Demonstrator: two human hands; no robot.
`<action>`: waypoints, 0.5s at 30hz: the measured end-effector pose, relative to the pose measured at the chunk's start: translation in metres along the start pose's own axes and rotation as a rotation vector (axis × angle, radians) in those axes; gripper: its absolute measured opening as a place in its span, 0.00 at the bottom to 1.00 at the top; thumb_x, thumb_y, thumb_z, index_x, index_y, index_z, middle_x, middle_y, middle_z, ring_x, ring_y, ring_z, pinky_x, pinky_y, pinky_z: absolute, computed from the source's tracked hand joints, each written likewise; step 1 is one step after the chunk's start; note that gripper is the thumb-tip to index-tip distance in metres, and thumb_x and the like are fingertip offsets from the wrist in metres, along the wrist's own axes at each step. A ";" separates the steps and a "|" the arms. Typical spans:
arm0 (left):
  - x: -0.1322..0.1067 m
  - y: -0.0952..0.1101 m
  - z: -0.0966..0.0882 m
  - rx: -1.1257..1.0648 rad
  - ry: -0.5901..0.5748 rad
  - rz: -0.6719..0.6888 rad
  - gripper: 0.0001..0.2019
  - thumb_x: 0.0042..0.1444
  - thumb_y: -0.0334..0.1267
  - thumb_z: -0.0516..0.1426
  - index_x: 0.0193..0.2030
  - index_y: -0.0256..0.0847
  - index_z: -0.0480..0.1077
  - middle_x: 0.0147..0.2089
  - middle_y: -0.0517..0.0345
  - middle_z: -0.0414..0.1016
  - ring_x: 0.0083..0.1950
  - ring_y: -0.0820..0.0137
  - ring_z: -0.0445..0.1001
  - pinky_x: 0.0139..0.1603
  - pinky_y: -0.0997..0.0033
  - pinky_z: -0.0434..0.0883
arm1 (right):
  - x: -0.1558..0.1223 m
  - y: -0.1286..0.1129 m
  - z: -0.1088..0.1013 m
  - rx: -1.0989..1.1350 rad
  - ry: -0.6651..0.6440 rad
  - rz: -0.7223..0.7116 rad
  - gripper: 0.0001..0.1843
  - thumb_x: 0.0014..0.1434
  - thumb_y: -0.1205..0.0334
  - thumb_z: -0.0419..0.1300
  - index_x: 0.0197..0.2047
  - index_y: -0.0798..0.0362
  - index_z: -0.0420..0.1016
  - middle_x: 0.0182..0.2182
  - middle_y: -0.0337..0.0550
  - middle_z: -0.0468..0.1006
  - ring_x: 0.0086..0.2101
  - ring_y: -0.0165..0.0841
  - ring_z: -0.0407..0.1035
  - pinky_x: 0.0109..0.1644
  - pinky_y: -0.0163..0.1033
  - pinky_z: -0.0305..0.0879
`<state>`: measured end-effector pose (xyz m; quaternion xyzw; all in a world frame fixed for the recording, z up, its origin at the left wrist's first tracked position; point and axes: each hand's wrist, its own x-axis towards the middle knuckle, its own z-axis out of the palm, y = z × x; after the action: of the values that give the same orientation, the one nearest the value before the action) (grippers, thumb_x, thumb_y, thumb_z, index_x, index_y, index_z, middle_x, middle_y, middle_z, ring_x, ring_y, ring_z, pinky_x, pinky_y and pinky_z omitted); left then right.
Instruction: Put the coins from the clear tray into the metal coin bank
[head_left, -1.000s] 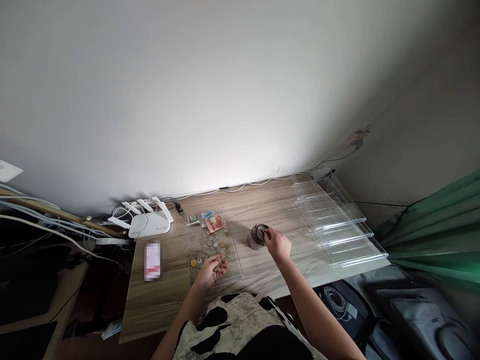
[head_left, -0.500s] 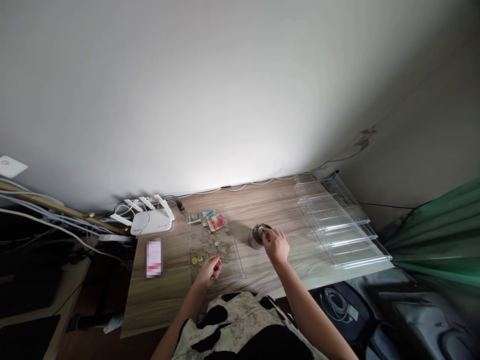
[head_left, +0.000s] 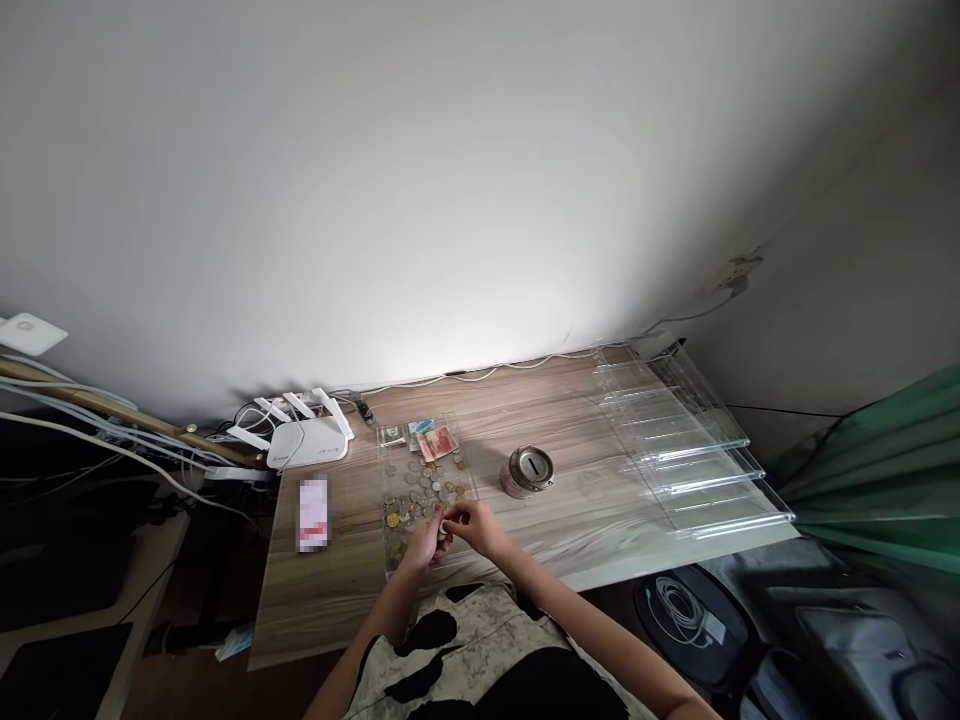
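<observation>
My left hand point(head_left: 423, 542) is closed over the near right part of a clear plastic tray point(head_left: 385, 555), its fingers curled around coins that are mostly hidden. My right hand point(head_left: 478, 529) meets it there, thumb and forefinger pinched on a small pale coin point(head_left: 444, 527) at the left fingertips. Many loose coins point(head_left: 420, 497) lie in the tray, silver and gold, one bright yellow coin point(head_left: 393, 520) among them. Banknotes point(head_left: 436, 443) rest at the tray's far end. To the right, a round metal coin bank point(head_left: 527, 473) stands upright, a dark slot in its lid.
A white router point(head_left: 309, 440) with cables sits at the back left, and a blurred pink-white item point(head_left: 313, 515) lies before it. Overlapping clear plastic trays point(head_left: 697, 470) cover the desk's right end. A green curtain point(head_left: 885, 470) hangs beyond. A thin white cable runs along the wall.
My right hand has left the coin bank's lid and moved left to my left hand, uncovering the slot. My left hand stays over the tray. The view has shifted slightly.
</observation>
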<state>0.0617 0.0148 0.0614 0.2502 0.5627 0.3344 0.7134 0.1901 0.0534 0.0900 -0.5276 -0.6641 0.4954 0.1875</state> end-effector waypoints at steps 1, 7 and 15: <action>-0.002 0.000 0.001 0.013 -0.013 -0.018 0.33 0.44 0.74 0.46 0.22 0.40 0.61 0.14 0.66 0.58 0.12 0.82 0.45 0.17 0.74 0.39 | 0.000 0.002 -0.001 0.004 -0.012 0.008 0.03 0.47 0.66 0.62 0.26 0.55 0.78 0.21 0.37 0.75 0.23 0.26 0.63 0.27 0.31 0.54; -0.005 0.002 0.006 0.037 -0.109 -0.011 0.31 0.46 0.71 0.49 0.22 0.39 0.62 0.15 0.66 0.59 0.13 0.83 0.46 0.17 0.75 0.38 | -0.002 0.008 -0.015 0.001 -0.023 0.034 0.03 0.46 0.67 0.61 0.27 0.55 0.77 0.21 0.37 0.75 0.23 0.27 0.63 0.26 0.30 0.54; 0.000 0.003 0.011 -0.036 -0.137 0.051 0.29 0.48 0.67 0.50 0.24 0.39 0.62 0.18 0.64 0.61 0.13 0.82 0.48 0.16 0.75 0.39 | -0.010 -0.002 -0.031 -0.092 0.112 0.019 0.04 0.49 0.63 0.61 0.25 0.54 0.74 0.23 0.38 0.75 0.24 0.28 0.64 0.28 0.32 0.55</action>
<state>0.0717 0.0169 0.0661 0.2738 0.4998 0.3446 0.7459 0.2164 0.0589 0.1081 -0.5688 -0.6697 0.4357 0.1953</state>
